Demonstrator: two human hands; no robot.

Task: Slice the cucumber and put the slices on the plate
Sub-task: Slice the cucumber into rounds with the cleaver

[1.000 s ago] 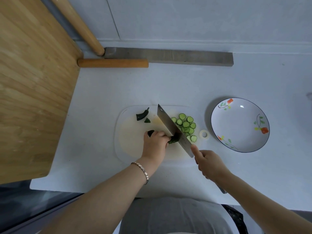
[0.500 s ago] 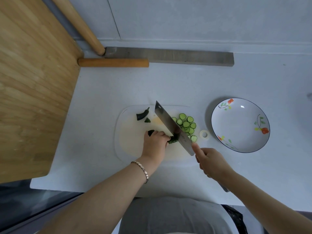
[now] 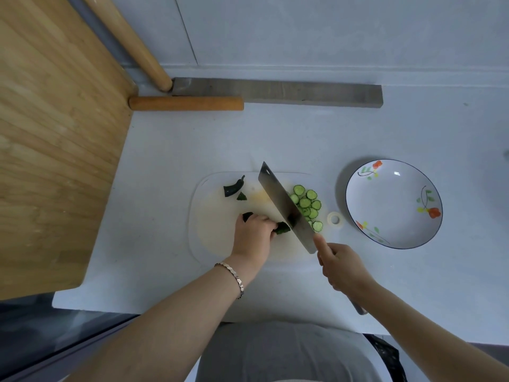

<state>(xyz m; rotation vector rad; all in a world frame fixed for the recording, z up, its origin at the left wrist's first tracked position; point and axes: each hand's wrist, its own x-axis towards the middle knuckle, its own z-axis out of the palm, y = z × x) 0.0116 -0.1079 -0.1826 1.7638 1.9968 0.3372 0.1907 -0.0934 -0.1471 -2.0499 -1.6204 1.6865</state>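
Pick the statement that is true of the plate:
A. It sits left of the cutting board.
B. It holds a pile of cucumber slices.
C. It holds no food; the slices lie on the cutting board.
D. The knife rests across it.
C: the plate shows only its painted flowers, while the cucumber slices lie on the cutting board, just right of the knife.

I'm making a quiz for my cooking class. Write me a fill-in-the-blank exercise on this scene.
1. The right hand grips the cleaver; the left hand holds down the ____.
2. The cut slices lie on the cutting board, to the ____ of the blade.
3. The flowered plate holds ____ slices.
4. The bracelet is on the ____ wrist.
Missing words: cucumber; right; no; left.
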